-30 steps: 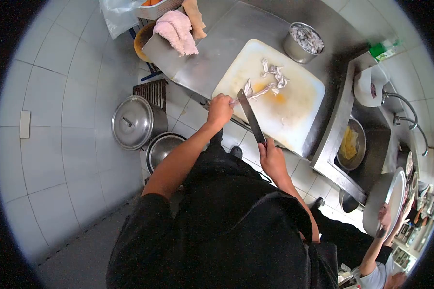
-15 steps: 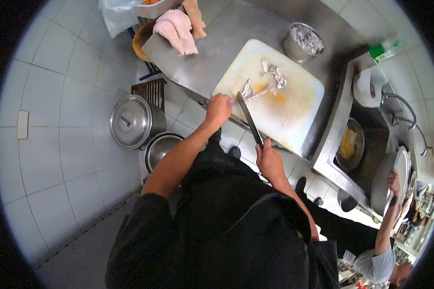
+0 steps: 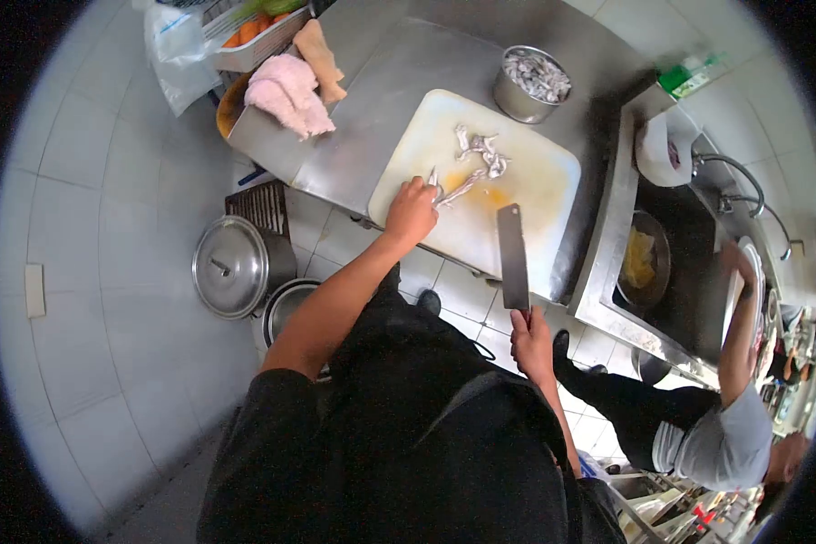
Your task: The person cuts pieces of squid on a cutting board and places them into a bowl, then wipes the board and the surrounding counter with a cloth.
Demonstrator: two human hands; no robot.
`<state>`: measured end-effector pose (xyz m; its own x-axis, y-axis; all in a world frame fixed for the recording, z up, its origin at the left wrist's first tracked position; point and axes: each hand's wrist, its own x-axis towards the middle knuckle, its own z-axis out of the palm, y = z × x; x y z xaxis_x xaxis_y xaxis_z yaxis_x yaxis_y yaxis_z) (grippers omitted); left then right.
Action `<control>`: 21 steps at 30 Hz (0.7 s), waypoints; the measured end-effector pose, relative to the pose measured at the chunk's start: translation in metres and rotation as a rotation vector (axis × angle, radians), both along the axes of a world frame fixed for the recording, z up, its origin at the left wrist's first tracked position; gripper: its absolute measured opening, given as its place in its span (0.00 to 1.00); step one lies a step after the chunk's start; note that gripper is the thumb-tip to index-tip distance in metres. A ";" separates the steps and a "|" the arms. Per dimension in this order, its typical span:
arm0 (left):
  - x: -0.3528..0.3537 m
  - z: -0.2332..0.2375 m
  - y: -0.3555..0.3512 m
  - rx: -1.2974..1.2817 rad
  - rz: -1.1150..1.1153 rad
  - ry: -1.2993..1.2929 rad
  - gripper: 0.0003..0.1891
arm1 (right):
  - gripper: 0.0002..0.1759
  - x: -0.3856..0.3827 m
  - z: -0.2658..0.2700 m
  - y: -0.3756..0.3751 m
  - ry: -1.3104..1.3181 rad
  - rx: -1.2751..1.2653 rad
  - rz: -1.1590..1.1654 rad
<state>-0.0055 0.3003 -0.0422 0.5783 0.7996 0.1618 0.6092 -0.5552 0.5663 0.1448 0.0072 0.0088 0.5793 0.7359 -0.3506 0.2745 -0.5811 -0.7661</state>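
Note:
My left hand (image 3: 412, 214) is at the near left edge of a white cutting board (image 3: 535, 172), its fingers curled and closed on one end of a pale grey strip (image 3: 434, 178) that looks like squid. More such pieces (image 3: 485, 154) lie on the board just beyond, beside yellowish stains. In my right hand (image 3: 533, 346) is a cleaver (image 3: 513, 258), gripped by its handle. Its dark blade points away from me over the right part of the board, apart from the pieces. A steel pot (image 3: 528, 104) behind the board holds many similar cut pieces.
A pink towel (image 3: 288, 95) lies on the steel counter (image 3: 354, 136) at left, near a basket of vegetables (image 3: 249, 41). To the right is a sink (image 3: 689, 227) with a pan (image 3: 646, 272). A co-worker (image 3: 712, 444) reaches there. A lidded pot (image 3: 231, 267) stands at lower left.
The cleaver has swung away from the pieces, to the right, and my right hand has moved right and down. My left hand now reaches the strip. The co-worker's arm has moved up.

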 end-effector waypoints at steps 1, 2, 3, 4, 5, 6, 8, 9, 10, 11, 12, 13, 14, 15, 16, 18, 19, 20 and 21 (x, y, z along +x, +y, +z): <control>0.001 -0.004 0.004 -0.009 -0.015 -0.016 0.09 | 0.12 0.003 0.004 -0.003 0.022 -0.022 -0.047; 0.001 -0.008 0.010 -0.015 -0.028 -0.035 0.09 | 0.12 0.003 0.004 -0.007 0.015 -0.017 -0.093; 0.004 -0.005 0.016 -0.019 -0.040 -0.054 0.08 | 0.12 0.002 0.009 -0.008 0.007 -0.009 -0.137; 0.009 -0.002 0.025 -0.058 -0.018 -0.086 0.07 | 0.12 0.001 0.013 -0.005 0.002 -0.001 -0.183; 0.013 0.001 0.034 -0.099 0.003 -0.114 0.06 | 0.13 0.002 0.020 -0.005 0.071 -0.100 -0.246; 0.019 0.007 0.042 -0.144 0.021 -0.139 0.05 | 0.13 0.001 0.017 -0.005 0.074 -0.089 -0.262; 0.040 0.026 0.067 -0.154 -0.011 -0.200 0.06 | 0.11 -0.002 0.003 -0.008 0.078 -0.063 -0.301; 0.056 0.041 0.078 -0.208 -0.023 -0.228 0.07 | 0.11 -0.002 -0.015 -0.013 0.021 -0.048 -0.278; 0.074 0.056 0.090 -0.261 -0.037 -0.260 0.08 | 0.12 -0.001 -0.030 -0.017 -0.040 -0.031 -0.256; 0.094 0.074 0.103 -0.288 -0.066 -0.269 0.09 | 0.12 -0.004 -0.027 -0.014 -0.118 -0.047 -0.230; 0.113 0.092 0.114 -0.316 -0.094 -0.277 0.10 | 0.15 -0.009 -0.006 -0.002 -0.026 -0.135 -0.299; 0.132 0.103 0.125 -0.346 -0.120 -0.285 0.11 | 0.15 -0.013 -0.005 0.001 -0.024 -0.117 -0.317; 0.151 0.113 0.136 -0.272 -0.133 -0.308 0.12 | 0.15 -0.016 -0.007 0.002 -0.026 -0.096 -0.333; 0.171 0.120 0.148 -0.201 -0.143 -0.333 0.14 | 0.15 -0.018 -0.011 0.002 -0.026 -0.104 -0.349; 0.190 0.127 0.160 -0.130 -0.153 -0.359 0.15 | 0.15 -0.021 -0.009 0.005 -0.022 -0.109 -0.365; 0.224 0.137 0.180 -0.136 -0.158 -0.379 0.17 | 0.15 -0.024 -0.014 0.007 -0.012 -0.138 -0.397; 0.239 0.139 0.188 -0.141 -0.158 -0.387 0.18 | 0.15 -0.026 -0.011 0.011 -0.015 -0.128 -0.411; 0.250 0.139 0.196 -0.094 -0.205 -0.302 0.19 | 0.14 -0.029 -0.007 0.015 -0.018 -0.120 -0.426; 0.259 0.135 0.204 -0.047 -0.248 -0.221 0.21 | 0.14 -0.031 -0.002 0.017 -0.024 -0.114 -0.437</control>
